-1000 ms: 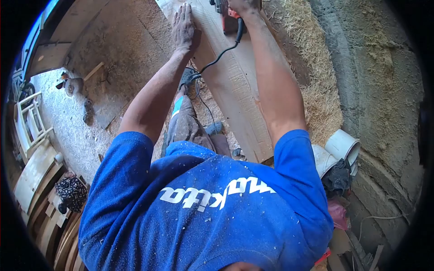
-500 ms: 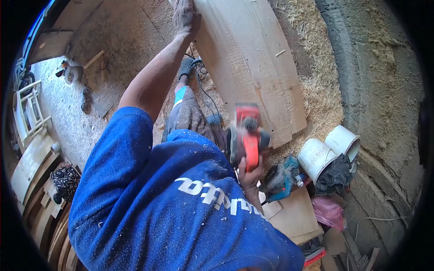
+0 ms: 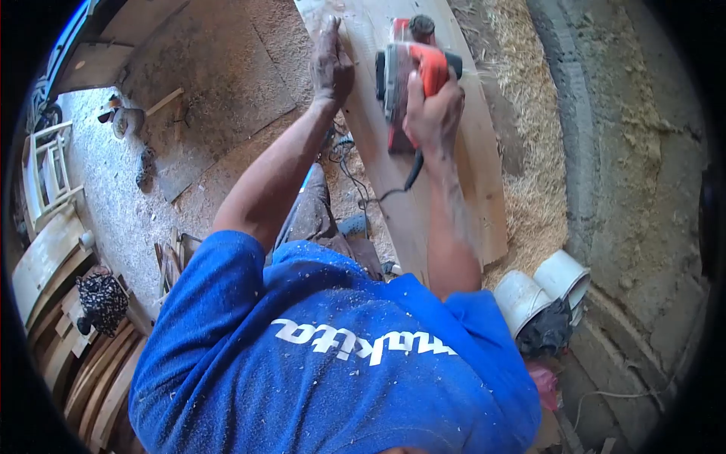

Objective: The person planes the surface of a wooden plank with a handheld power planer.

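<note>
My right hand (image 3: pixel 437 113) is wrapped round the rear handle of a red and grey electric hand planer (image 3: pixel 429 66). The planer rests on a wide, pale wooden board (image 3: pixel 473 163), and its black cord trails back toward me from the handle. Along the board's left edge lies my left hand (image 3: pixel 333 72), fingers stretched forward and holding nothing. The planer's underside is hidden against the wood.
Shavings (image 3: pixel 529 166) are heaped along the board's right side. White buckets (image 3: pixel 522 299) stand at the lower right with a dark bag (image 3: pixel 546 329) against them. Curved wooden pieces (image 3: pixel 98 393) are stacked lower left, near a pale wooden frame (image 3: pixel 57 178).
My right hand has pushed the planer forward, up the board and away from my body. My left hand has shifted slightly back and right along the edge.
</note>
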Available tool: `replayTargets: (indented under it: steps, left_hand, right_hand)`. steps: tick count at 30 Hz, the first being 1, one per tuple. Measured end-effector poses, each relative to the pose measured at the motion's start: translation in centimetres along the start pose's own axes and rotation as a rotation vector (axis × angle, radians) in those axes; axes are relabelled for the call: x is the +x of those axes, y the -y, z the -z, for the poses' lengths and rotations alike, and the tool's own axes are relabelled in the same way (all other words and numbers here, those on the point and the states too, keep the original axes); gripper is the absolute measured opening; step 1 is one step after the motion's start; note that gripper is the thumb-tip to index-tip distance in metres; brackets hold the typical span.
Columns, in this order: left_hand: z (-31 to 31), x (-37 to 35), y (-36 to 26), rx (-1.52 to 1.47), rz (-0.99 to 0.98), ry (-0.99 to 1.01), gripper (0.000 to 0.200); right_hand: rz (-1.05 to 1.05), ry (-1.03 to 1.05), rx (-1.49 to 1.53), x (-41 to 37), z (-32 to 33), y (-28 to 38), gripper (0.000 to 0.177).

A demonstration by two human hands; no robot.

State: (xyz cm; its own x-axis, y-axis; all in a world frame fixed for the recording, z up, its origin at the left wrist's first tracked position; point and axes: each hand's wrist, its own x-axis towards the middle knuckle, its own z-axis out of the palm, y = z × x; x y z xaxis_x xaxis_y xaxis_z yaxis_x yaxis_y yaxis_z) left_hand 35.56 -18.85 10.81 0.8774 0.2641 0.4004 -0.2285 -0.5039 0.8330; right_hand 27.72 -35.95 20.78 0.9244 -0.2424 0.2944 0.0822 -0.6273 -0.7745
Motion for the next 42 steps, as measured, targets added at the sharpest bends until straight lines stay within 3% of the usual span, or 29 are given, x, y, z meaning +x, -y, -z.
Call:
replayTargets:
  steps: [2, 4, 6, 7, 9, 10, 12, 13, 15, 17, 18, 20, 21, 22, 23, 24, 25, 26, 27, 29, 30, 31, 34, 35, 37, 38, 39, 41, 42]
  left_hand:
    - [0.0, 0.2, 0.0, -0.042, -0.013, -0.026, 0.043]
    - [-0.2, 0.0, 0.1, -0.111, -0.028, -0.046, 0.045]
    - [0.0, 0.0, -0.2, -0.101, -0.021, -0.043, 0.046]
    - [0.1, 0.0, -0.3, -0.098, -0.007, -0.04, 0.046]
    - [0.3, 0.1, -0.7, -0.105, 0.035, -0.022, 0.045]
    - [0.4, 0.2, -0.7, -0.103, 0.038, -0.023, 0.045]
    - [0.9, 0.2, -0.9, -0.082, 0.045, 0.038, 0.051]
    - [0.7, 0.5, -0.8, -0.088, 0.033, 0.043, 0.051]
    - [0.3, 0.1, -0.6, -0.101, 0.061, 0.017, 0.045]
    - [0.2, 0.1, -0.4, -0.03, 0.039, 0.032, 0.046]
    - [0.1, 0.2, -0.5, 0.045, 0.013, 0.037, 0.047]
    - [0.2, 0.3, -0.8, 0.077, 0.086, 0.124, 0.049]
    - [-0.4, 0.5, -0.3, 0.213, -0.03, 0.134, 0.051]
    - [-1.1, 0.4, -0.1, 0.347, -0.146, 0.14, 0.053]
    - [-1.6, 0.2, -0.5, 0.446, -0.12, 0.221, 0.059]
    - [-2.0, -0.1, -0.9, 0.441, -0.127, 0.232, 0.059]
    - [-2.4, -0.4, -1.3, 0.597, -0.187, 0.254, 0.059]
    - [-2.9, -0.6, -1.4, 0.754, -0.246, 0.271, 0.059]
    - [-3.8, -0.9, -0.3, 0.625, -0.302, 0.264, 0.06]
    - [-4.2, -1.0, -0.4, 0.65, -0.311, 0.283, 0.06]
    - [-4.4, -0.8, -0.4, 0.673, -0.319, 0.283, 0.06]
    - [-4.2, -0.8, -0.4, 0.627, -0.335, 0.281, 0.06]
    - [-4.2, -0.6, -0.3, 0.642, -0.338, 0.289, 0.06]
    - [-4.0, -0.7, -0.6, 0.622, -0.336, 0.284, 0.059]
    - [-4.1, -0.7, -0.9, 0.636, -0.329, 0.288, 0.059]
    - [-4.1, -0.7, -0.9, 0.65, -0.319, 0.297, 0.059]
    - [-4.0, -0.9, -0.8, 0.65, -0.32, 0.298, 0.059]
    - [-4.2, -0.7, -0.6, 0.632, -0.308, 0.309, 0.059]
    - [-4.0, -0.8, -0.9, 0.631, -0.306, 0.309, 0.059]
  right_hand:
    - [0.117, -0.051, 0.004, 5.0, -2.6, -0.6, 0.035]
    - [0.09, 0.046, 0.151, 9.8, -5.1, -0.9, 0.032]
    - [-0.106, 0.171, 0.116, 14.2, -5.8, 1.9, 0.033]
    - [-0.095, 0.173, 0.118, 16.4, -7.1, 2.1, 0.033]
    - [0.194, 0.069, 0.028, 20.2, -9.7, 1.8, 0.03]
    - [0.194, 0.072, 0.029, 21.1, -9.6, 3.0, 0.03]
    - [-0.287, 0.339, 0.12, 22.1, -8.4, 6.9, 0.027]
    - [-0.286, 0.326, 0.122, 22.4, -8.8, 5.2, 0.027]
    - [0.341, 0.096, 0.155, 22.1, -10.4, -0.3, 0.025]
    - [0.32, 0.052, 0.177, 16.5, -7.1, 0.3, 0.024]
    - [0.211, 0.122, 0.007, 13.3, -4.6, -0.1, 0.037]
    - [0.254, 0.035, -0.015, 5.9, -1.6, -3.8, 0.049]
    - [0.202, 0.022, -0.077, 0.9, 1.4, -3.1, 0.05]
    - [0.059, 0.083, -0.013, -3.7, 5.1, -0.7, 0.047]
    - [-0.032, 0.068, 0.009, -8.3, 7.9, 0.3, 0.043]
    - [-0.273, 0.086, 0.123, -14.0, 10.1, -0.7, 0.044]
    - [-0.223, -0.009, -0.028, -18.6, 12.4, -0.1, 0.044]
    - [-0.458, 0.042, -0.015, -25.1, 14.6, -1.6, 0.042]
    - [-0.561, -0.013, -0.012, -27.5, 16.8, 1.6, 0.041]
    - [-0.357, 0.03, -0.333, -35.0, 20.3, 1.1, 0.056]
    - [-0.531, 0.048, -0.318, -36.5, 21.1, 2.4, 0.064]
    - [-0.426, 0.046, -0.374, -37.2, 21.7, 2.7, 0.055]
    - [-0.532, 0.109, -0.222, -36.9, 21.4, 0.0, 0.045]
    - [-0.381, 0.043, -0.204, -33.5, 20.2, -0.3, 0.035]
    - [-0.421, 0.08, 0.009, -26.7, 18.3, -1.2, 0.036]
    - [-0.262, 0.066, -0.064, -22.9, 17.3, -2.1, 0.039]
    - [-0.35, 0.058, -0.013, -19.3, 16.1, -2.0, 0.041]
    - [-0.151, -0.001, 0.161, -11.4, 13.7, -1.8, 0.041]
    - [-0.164, 0.029, 0.054, -8.5, 12.6, -3.4, 0.036]
